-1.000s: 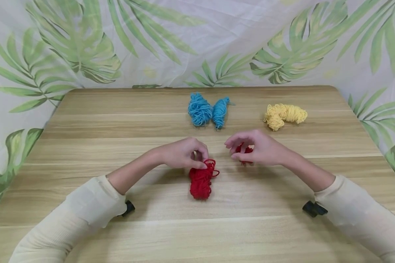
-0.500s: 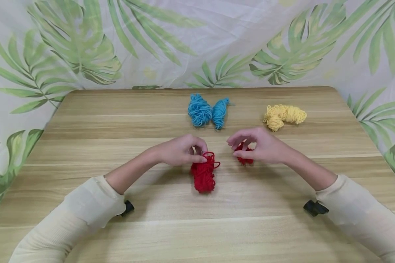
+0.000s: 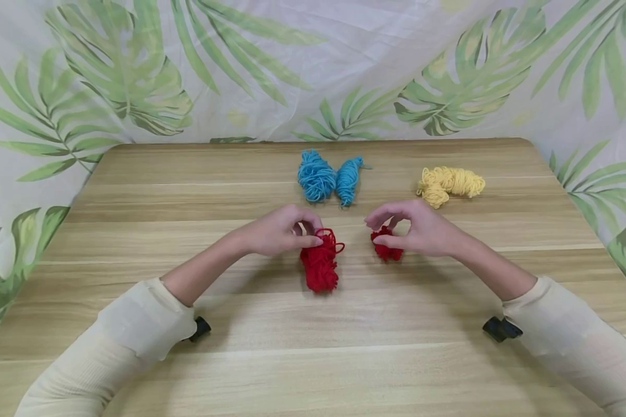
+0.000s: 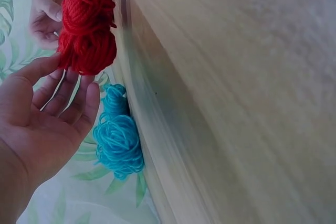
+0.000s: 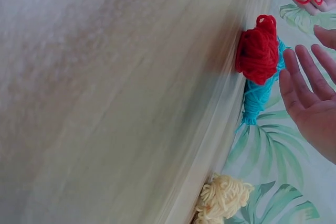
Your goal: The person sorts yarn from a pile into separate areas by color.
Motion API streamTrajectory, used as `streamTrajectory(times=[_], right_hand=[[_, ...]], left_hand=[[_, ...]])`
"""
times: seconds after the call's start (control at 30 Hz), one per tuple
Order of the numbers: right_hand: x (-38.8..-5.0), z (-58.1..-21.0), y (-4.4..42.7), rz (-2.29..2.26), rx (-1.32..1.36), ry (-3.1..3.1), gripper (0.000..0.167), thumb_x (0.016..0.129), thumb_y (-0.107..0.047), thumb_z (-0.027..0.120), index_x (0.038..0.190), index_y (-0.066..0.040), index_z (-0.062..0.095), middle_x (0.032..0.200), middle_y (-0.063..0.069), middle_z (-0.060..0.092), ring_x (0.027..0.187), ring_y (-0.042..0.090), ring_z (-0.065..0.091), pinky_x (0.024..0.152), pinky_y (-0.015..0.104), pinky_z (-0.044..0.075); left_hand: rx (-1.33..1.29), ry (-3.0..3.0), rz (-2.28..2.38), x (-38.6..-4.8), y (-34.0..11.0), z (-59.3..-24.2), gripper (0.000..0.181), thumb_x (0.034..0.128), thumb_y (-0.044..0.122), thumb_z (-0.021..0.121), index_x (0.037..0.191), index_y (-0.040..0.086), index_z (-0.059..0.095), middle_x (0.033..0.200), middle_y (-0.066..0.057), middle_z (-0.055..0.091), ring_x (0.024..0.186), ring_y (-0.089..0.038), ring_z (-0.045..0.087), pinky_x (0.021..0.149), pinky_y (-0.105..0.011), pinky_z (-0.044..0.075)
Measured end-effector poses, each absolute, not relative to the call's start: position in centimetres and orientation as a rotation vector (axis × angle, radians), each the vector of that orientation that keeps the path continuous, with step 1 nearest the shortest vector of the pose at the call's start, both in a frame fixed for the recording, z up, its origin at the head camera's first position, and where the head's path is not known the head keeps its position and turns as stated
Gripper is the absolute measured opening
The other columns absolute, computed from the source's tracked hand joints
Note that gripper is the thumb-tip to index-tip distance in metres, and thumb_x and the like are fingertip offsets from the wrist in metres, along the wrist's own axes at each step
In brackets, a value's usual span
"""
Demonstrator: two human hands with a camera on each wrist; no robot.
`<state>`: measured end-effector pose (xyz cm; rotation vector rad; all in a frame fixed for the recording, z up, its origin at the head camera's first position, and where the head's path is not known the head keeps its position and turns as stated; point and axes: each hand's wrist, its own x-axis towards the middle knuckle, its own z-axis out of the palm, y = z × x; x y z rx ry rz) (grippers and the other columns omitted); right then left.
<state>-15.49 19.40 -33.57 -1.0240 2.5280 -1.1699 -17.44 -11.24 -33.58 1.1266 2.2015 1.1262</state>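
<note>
My left hand (image 3: 284, 230) pinches one end of a red yarn bundle (image 3: 320, 266) between thumb and fingers, with a few loops sticking out at the top. In the left wrist view the red yarn (image 4: 88, 51) hangs at the fingertips of that hand (image 4: 47, 114). My right hand (image 3: 419, 229) hovers over a smaller red yarn ball (image 3: 387, 250), partly hidden beneath it. The right wrist view has this ball (image 5: 258, 53) lying on the table, apart from the loosely spread fingers (image 5: 302, 80).
Two blue yarn bundles (image 3: 316, 176) lie side by side toward the back of the wooden table (image 3: 188, 174). Yellow yarn (image 3: 451, 182) lies at the back right. A leaf-patterned cloth (image 3: 271, 58) stands behind the table.
The left hand has carried the red bundle away from me across the table. My right hand has shifted slightly right and back, exposing more of the small red ball.
</note>
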Motion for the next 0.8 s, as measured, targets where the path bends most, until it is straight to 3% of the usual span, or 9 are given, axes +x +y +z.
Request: streamTrajectory(times=[0.27,0.8], right_hand=[[-15.8,-33.8,19.8,-1.164,-1.004,2.545,0.03,0.086,0.001,0.081,0.115,0.004,0.073,0.109,0.016,0.076,0.102,0.031,0.071,0.088,0.045,0.059],[-16.2,-34.0,20.7,-1.133,-0.962,2.563,0.033,0.086,0.0,0.082,0.117,0.004,0.072,0.112,0.017,0.075,0.104,0.027,0.071,0.088,0.047,0.059]], left_hand=[[1.065,2.256,1.171,-17.8,-11.8,-33.2,0.005,0.0964,0.002,0.071,0.099,-0.002,0.071,0.091,-0.006,0.069,0.086,-0.019,0.061,0.08,-0.036,0.057],[0.966,2.354,1.239,-19.1,-13.6,-32.6,0.006,0.0969,0.002,0.07,0.101,-0.002,0.073,0.097,-0.008,0.071,0.093,-0.022,0.065,0.084,-0.036,0.057]])
